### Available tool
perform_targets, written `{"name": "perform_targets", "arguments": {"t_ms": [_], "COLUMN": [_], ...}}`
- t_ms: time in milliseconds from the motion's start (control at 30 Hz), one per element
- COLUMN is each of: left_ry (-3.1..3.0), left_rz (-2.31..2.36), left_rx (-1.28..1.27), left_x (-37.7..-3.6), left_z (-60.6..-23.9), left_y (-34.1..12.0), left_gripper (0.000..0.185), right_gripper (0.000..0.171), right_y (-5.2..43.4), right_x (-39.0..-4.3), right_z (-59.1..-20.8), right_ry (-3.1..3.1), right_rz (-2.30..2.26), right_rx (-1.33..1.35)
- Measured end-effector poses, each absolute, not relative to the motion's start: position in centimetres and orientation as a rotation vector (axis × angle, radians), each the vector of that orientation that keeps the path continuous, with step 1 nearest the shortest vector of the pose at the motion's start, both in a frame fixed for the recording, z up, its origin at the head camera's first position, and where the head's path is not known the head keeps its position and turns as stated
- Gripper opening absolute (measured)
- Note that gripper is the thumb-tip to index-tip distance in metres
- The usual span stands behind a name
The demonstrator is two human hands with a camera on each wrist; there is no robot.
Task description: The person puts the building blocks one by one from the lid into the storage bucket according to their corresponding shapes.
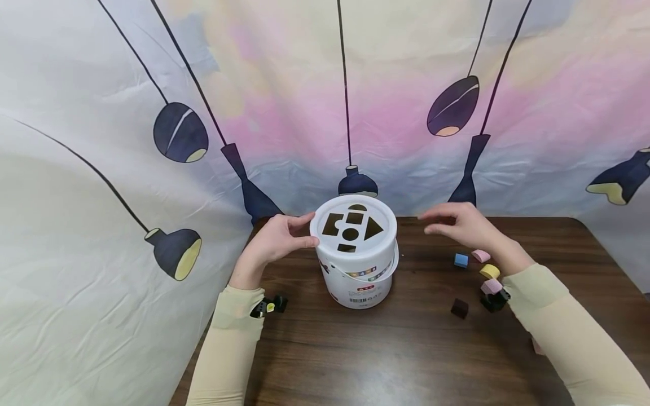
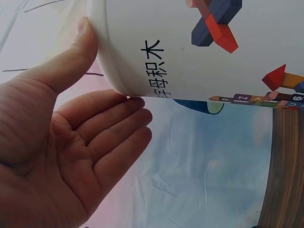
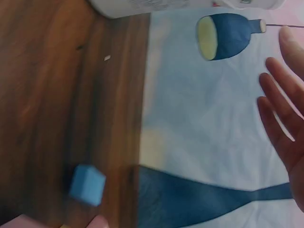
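A white bucket (image 1: 363,290) with printed toy blocks and lettering stands upright on the table. Its white lid (image 1: 330,210) has several shaped cutouts, among them a triangle, a circle and a rectangle. At the lid's left edge, my left hand (image 1: 274,239) rests with thumb and forefinger touching the rim. In the left wrist view its other fingers (image 2: 121,137) extend below the rim, nearly straight. To the right of the bucket my right hand (image 1: 459,224) hovers in the air, holding nothing, its fingers loosely extended.
Beneath and beside my right forearm lie small blocks: a blue block (image 1: 461,260), a pink half-round block (image 1: 481,256), a yellow block (image 1: 490,271), another pink block (image 1: 491,286) and a dark brown block (image 1: 459,308). A cloth backdrop (image 1: 294,141) with painted lamps hangs behind the wooden table (image 1: 406,355).
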State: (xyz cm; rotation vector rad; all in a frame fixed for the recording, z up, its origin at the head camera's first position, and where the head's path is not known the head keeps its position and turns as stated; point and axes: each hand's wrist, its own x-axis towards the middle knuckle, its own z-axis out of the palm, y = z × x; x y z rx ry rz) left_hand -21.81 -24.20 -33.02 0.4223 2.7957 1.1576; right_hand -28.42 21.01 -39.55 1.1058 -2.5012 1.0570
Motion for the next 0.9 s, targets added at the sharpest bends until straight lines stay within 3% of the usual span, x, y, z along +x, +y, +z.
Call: {"name": "perform_targets", "arguments": {"t_ms": [467, 900], "left_ry": [2.786, 2.796], "left_rz": [1.167, 1.17], "left_rx": [0.452, 0.44], "left_x": [-21.8, -22.0], "left_z": [-32.7, -33.1], "left_y": [-24.1, -24.3], "left_gripper": [0.072, 0.072], "right_gripper": [0.049, 0.053], "right_y": [25.5, 27.2], "right_x": [-23.5, -21.8], "right_z": [-44.2, -46.9], "right_ry": [-2.967, -3.044], "right_rz": [1.322, 1.602], "right_rx": [1.259, 1.326]}}
